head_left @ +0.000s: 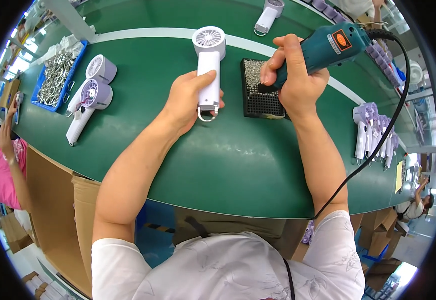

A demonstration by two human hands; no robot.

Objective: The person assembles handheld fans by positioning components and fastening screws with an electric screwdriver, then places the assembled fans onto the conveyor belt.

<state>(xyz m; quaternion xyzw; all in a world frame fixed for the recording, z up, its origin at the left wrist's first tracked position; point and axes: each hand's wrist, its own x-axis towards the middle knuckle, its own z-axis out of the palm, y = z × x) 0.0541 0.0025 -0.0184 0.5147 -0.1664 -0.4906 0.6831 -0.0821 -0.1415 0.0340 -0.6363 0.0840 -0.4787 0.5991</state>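
The left hand (190, 100) clamps the white fan (208, 67) flat on the green belt (228, 160). The right hand (295, 80) grips the teal driver (323, 47), bit dipped in the screw tray (260, 95) at 3 o'clock of the fan. Step: picking a screw. Next move likely calls for aligning the bit with a fan hole

A long desk (228, 165) covered in green matting with a pale stripe (143, 34) along its far side fills the view, bending with the lens. Brown cardboard boxes (53, 210) stand under its near edge, more at lower right (378, 235). Bright daylight comes from windows at far left (15, 62). The floor (28, 262) below looks pale.
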